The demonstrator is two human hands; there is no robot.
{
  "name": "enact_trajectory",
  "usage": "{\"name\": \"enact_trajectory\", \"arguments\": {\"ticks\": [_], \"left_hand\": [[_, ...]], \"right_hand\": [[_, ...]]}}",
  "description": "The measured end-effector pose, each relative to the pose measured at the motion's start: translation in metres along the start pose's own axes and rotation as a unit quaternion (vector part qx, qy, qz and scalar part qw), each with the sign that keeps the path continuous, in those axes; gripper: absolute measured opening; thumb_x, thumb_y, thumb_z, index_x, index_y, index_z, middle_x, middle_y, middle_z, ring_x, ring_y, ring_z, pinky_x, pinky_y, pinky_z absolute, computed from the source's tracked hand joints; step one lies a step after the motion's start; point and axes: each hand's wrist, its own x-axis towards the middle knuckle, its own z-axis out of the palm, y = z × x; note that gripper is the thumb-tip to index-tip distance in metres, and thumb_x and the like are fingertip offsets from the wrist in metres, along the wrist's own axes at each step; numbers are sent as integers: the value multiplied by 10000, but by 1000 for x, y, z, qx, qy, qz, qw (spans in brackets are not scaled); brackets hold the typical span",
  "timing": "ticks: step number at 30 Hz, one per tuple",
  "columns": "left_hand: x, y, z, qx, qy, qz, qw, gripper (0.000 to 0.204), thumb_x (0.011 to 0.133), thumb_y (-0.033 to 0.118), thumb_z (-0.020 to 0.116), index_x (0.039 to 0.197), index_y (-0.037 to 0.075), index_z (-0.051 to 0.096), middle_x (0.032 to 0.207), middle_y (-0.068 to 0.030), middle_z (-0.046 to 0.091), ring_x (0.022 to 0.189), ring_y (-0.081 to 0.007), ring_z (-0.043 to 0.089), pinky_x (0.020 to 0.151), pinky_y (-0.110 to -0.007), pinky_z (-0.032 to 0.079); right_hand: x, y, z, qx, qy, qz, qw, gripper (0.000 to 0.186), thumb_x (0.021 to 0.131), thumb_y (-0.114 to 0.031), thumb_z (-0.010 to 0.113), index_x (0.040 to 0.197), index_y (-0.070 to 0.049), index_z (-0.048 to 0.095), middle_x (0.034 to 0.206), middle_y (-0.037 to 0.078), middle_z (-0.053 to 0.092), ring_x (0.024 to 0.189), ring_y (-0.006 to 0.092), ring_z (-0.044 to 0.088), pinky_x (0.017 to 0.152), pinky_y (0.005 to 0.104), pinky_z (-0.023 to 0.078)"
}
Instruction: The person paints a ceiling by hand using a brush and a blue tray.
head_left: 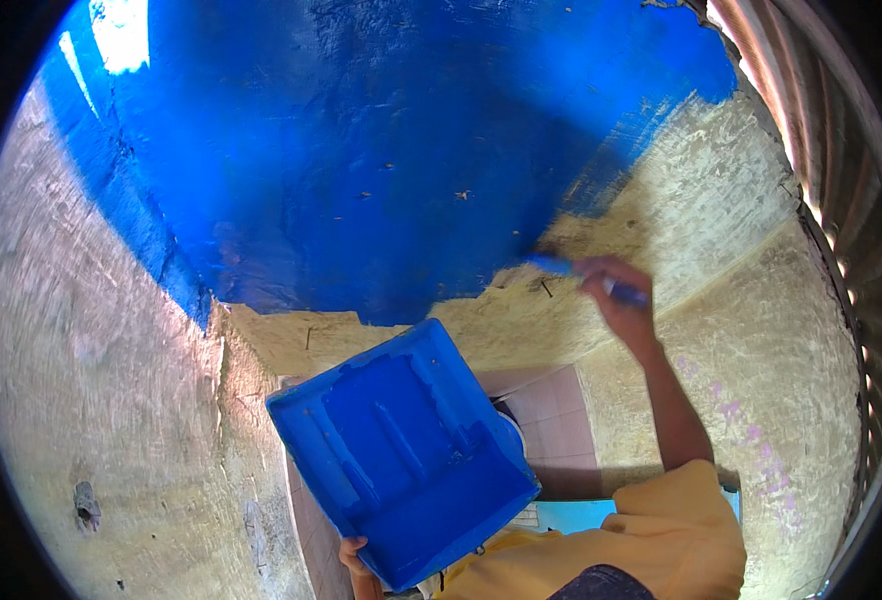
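Note:
My right hand (616, 288) grips a paintbrush (556, 263) with a blue handle, slightly blurred, its head against the lower right edge of the blue paint on the wall (361, 200). Bare, rough beige plaster (651, 240) borders the paint there. My left hand (356, 556) holds a blue plastic paint tray (401, 450) by its lower left edge, tilted, with wet blue paint inside it. A nail (547, 288) sticks out of the plaster just below the brush.
Worn plaster walls (101, 400) stand at both sides, the right one with pink markings. Corrugated metal sheeting (841, 200) edges the far right. Below are pink tiles (551, 420) and a light blue surface (571, 515), partly hidden by the tray and my body.

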Motion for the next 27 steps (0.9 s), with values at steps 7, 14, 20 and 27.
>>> {"name": "enact_trajectory", "arguments": {"ticks": [7, 14, 20, 27], "left_hand": [[0, -1, 2, 12, 0, -2, 1000, 675, 601, 205, 503, 1236, -17, 451, 1149, -164, 544, 1039, -319, 517, 930, -410, 427], [-2, -4, -3, 64, 18, 12, 998, 663, 601, 201, 508, 1226, -15, 460, 1146, -158, 545, 1039, -315, 516, 929, -409, 427], [-5, -2, -2, 36, -7, 16, 999, 665, 600, 196, 510, 1228, -15, 457, 1140, -157, 547, 1038, -317, 515, 931, -412, 426], [-2, -1, 6, 14, -24, 4, 1000, 693, 600, 200, 511, 1252, -22, 433, 1160, -165, 536, 1052, -317, 513, 941, -410, 419]], "right_hand": [[13, -58, -54, -92, 203, -132, 966, 128, 875, 28, 496, 828, 57, 611, 971, 164, 627, 806, 214, 642, 617, 314, 587], [-29, 16, 16, -29, -24, -20, 999, 108, 757, 68, 586, 831, 26, 653, 843, 114, 633, 735, 154, 613, 603, 257, 505], [3, -1, -24, 44, 102, -54, 992, 131, 816, 100, 530, 888, 48, 626, 956, 141, 616, 810, 166, 616, 625, 259, 555], [-36, 13, -4, -3, -6, -23, 1000, 97, 795, 90, 531, 830, 58, 615, 913, 160, 612, 803, 184, 624, 615, 278, 575]]}}
